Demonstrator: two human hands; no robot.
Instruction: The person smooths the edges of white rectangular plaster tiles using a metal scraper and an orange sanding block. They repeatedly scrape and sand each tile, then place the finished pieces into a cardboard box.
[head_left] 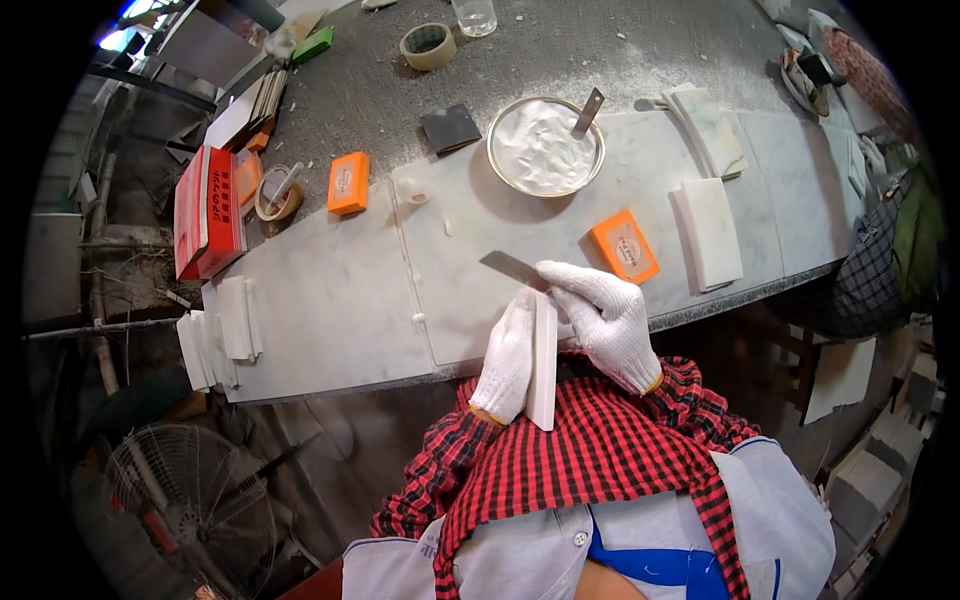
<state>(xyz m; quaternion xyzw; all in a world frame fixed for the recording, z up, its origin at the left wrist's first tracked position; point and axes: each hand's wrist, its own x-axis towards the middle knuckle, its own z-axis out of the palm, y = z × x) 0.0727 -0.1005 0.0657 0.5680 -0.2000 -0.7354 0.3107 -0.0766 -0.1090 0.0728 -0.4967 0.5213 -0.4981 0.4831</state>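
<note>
My left hand (506, 350), in a white knitted glove, is closed around a narrow white stone slab (543, 375) standing on edge over my lap, at the table's near side. My right hand (612, 325), gloved too, pinches a flat metal scraper blade (508, 267) at the slab's far end. The blade's free end points left over the tabletop; its held end is hidden by the fingers. Beyond my hands a round bowl (545, 150) of white paste has another metal blade (589, 112) stuck in it. Right of my right hand lies an orange box (625, 246).
White stone slabs lie in stacks at the right (712, 235) and left edge (238, 318). A red box (208, 215), an orange box (348, 184), tape rolls (428, 47) and a black sheet (450, 129) rest around the table (330, 300). A fan (195, 500) stands lower left.
</note>
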